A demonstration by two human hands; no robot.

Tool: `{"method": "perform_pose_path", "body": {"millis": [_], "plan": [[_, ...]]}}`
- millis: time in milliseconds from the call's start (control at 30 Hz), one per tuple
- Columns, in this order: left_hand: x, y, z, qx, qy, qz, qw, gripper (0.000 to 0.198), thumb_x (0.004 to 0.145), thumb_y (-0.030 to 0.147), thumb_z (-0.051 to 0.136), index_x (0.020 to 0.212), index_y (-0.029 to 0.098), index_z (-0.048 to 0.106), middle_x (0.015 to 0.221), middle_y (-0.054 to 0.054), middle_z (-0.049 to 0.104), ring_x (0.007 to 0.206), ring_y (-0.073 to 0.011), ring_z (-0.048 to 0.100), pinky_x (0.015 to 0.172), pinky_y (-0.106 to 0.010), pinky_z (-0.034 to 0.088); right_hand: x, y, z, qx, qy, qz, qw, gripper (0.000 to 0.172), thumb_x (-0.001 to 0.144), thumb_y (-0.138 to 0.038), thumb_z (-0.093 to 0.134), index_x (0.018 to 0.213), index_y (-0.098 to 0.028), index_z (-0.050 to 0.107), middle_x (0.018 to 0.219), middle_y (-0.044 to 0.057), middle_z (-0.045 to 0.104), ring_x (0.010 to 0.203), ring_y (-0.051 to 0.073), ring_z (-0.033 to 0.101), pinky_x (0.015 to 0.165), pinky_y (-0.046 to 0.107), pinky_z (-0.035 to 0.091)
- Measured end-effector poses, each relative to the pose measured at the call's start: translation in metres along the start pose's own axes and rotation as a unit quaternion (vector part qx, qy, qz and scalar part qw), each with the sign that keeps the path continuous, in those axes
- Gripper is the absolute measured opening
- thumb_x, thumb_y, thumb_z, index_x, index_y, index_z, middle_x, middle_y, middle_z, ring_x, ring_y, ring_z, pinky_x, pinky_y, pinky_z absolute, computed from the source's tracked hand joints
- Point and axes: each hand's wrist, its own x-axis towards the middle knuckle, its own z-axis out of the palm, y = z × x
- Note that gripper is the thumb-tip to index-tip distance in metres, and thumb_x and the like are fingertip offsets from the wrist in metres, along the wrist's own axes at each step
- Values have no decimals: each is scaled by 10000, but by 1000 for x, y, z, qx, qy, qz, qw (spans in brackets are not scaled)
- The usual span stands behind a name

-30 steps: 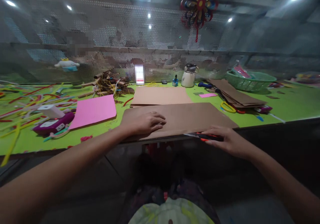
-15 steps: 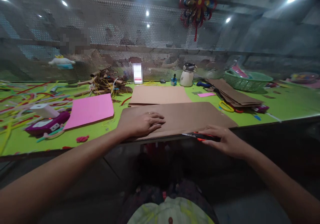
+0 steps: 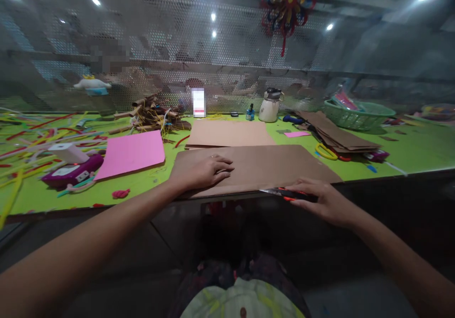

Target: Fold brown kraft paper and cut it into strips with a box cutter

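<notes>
A large brown paper sheet (image 3: pixel 270 166) lies along the front edge of the green table. My left hand (image 3: pixel 209 171) rests flat on its left part, palm down, with the fingers pointing right. In my right hand (image 3: pixel 320 199), at the sheet's front edge, are red and black scissors (image 3: pixel 289 194). Their metal blades point left along that edge. Whether the blades are parted is hard to make out. Behind the brown sheet lie lighter tan sheets (image 3: pixel 231 134).
On the left are a pink sheet (image 3: pixel 131 153), a purple device (image 3: pixel 73 171) and scattered colored strips. A bundle of brown twists (image 3: pixel 152 114), a white jug (image 3: pixel 269 105) and a lit phone (image 3: pixel 198 103) stand behind. Brown papers (image 3: pixel 341 133), yellow-handled scissors (image 3: pixel 326 151) and a green basket (image 3: pixel 359 115) are right.
The view has shifted slightly, so the table items appear a little further right. Both hands keep nearly the same places, with the scissors still in my right hand.
</notes>
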Motion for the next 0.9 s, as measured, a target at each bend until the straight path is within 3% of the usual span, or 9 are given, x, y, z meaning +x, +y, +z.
{"method": "perform_pose_path", "body": {"millis": [167, 267, 433, 900], "plan": [[10, 12, -18, 37, -40, -10, 998, 279, 911, 373, 472, 1054, 231, 665, 1159, -37, 635, 1017, -176, 568, 846, -277, 420, 3, -4, 0, 1, -8, -2, 1000, 306, 900, -367, 532, 1162, -256, 643, 1086, 89, 643, 982, 231, 604, 868, 380, 474], [16, 27, -24, 76, -14, -32, 996, 321, 899, 479, 453, 936, 251, 676, 1048, -22, 639, 853, -171, 565, 741, -284, 404, 4, -6, 2, 4, 1, -3, 1000, 309, 895, -360, 540, 1172, -266, 638, 1098, 82, 648, 992, 232, 603, 868, 381, 477], [17, 43, -18, 129, -9, -21, 991, 335, 942, 427, 387, 987, 194, 623, 992, -54, 607, 970, -209, 496, 869, -333, 368, 6, -7, 4, 8, 1, -9, 1000, 302, 891, -355, 548, 1159, -254, 644, 1114, 93, 651, 1006, 241, 600, 884, 397, 474], [20, 35, -8, 129, -20, -40, 991, 297, 931, 407, 431, 1008, 195, 624, 1023, -55, 611, 999, -216, 484, 890, -347, 360, 17, -22, 14, 28, 7, -41, 999, 272, 895, -298, 553, 1150, -252, 635, 1110, 71, 649, 1010, 209, 602, 888, 344, 462]]}}
